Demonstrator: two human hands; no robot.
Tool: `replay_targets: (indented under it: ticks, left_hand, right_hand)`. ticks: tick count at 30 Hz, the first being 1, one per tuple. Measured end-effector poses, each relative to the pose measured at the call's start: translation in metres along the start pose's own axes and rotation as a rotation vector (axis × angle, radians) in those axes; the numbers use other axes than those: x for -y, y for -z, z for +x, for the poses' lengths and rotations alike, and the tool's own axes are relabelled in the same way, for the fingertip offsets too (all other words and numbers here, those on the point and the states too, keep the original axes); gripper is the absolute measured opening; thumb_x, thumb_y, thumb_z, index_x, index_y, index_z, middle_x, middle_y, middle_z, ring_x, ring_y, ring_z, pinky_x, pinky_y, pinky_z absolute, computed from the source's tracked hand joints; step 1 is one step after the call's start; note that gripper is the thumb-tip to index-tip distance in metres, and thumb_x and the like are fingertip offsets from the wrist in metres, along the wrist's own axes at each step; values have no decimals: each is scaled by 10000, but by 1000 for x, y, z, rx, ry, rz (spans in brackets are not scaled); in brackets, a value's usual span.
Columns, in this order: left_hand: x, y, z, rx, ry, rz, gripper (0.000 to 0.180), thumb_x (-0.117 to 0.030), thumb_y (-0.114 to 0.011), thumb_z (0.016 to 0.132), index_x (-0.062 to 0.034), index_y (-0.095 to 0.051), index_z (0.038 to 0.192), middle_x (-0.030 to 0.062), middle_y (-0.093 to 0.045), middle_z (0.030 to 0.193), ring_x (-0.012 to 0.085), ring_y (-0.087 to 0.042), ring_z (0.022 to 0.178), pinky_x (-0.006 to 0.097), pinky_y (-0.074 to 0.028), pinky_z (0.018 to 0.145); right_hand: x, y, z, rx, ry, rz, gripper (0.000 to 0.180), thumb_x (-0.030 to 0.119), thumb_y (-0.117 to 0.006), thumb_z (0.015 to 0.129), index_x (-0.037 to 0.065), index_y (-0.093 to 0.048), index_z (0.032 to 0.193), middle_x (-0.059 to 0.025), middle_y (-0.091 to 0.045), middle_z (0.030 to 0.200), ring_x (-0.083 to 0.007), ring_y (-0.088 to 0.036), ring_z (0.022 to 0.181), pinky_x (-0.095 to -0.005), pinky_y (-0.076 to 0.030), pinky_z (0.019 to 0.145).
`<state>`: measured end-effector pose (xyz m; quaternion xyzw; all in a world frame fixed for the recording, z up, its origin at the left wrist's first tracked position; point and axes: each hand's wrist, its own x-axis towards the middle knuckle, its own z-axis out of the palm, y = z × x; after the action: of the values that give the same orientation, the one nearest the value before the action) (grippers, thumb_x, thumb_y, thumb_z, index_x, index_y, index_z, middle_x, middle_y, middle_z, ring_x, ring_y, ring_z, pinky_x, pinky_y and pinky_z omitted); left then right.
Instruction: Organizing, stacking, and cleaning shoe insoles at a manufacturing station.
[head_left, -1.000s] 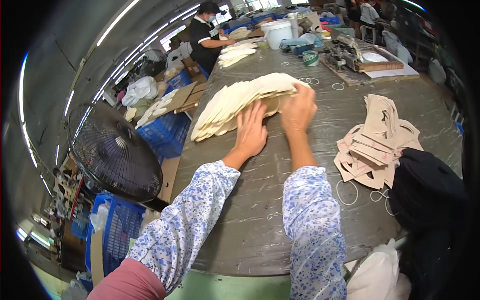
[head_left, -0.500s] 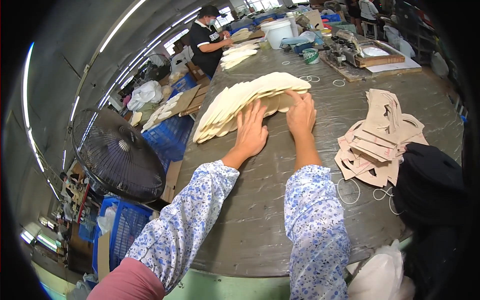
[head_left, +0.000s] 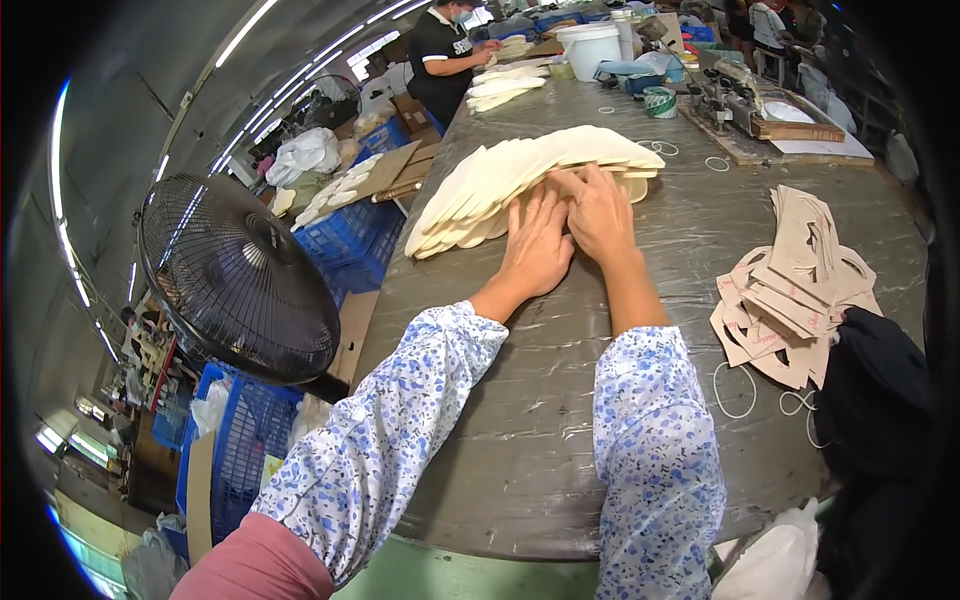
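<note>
Across the table lies a fanned row of cream insole-shaped pieces, overlapping one another in an arc. My left hand rests flat against the row's near edge, its fingers stretched out and touching the pieces. Close beside it, my right hand touches the near edge too. Its index finger reaches leftward along the pieces, and the other fingers are bent but not wrapped round anything visible. Some fingertips are hidden at the edge of the row.
Brown card cutouts lie in a pile at the right, beside black cloth. White loops lie nearby. A black fan stands left of the table. Farther back are a white bucket, a metal device and a person.
My right hand has come in toward my left hand along the row's near edge, and the two now nearly touch. The whole view has shifted slightly.
</note>
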<state>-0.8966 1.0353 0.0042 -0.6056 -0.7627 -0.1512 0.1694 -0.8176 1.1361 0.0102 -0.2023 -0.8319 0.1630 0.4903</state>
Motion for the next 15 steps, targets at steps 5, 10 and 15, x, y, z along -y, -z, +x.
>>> replay_targets:
  ticks: [5,10,15]
  left_hand:
    - [0,-2,0,14,4,24,597,-267,-395,922,-8,-243,1438,198,-168,1528,340,-97,1432,549,-47,1127]
    - [5,-7,0,-129,-31,-20,533,-207,-485,878,-20,-361,1362,187,-222,1501,347,-134,1417,585,-105,1109]
    - [0,-3,0,-57,-18,-42,514,-251,-457,906,-38,-368,1365,192,-318,1443,360,-251,1349,583,-128,1095]
  right_hand:
    - [-1,0,-1,19,13,-25,308,115,-507,850,237,-655,1091,-41,-572,997,-226,-526,1016,-403,-400,842]
    - [4,0,3,67,-4,-3,318,162,-536,824,190,-636,1124,-51,-589,1038,-242,-520,1063,-420,-400,871]
    - [12,3,10,136,47,13,275,178,-520,817,156,-688,1033,-95,-657,990,-288,-599,959,-422,-464,832]
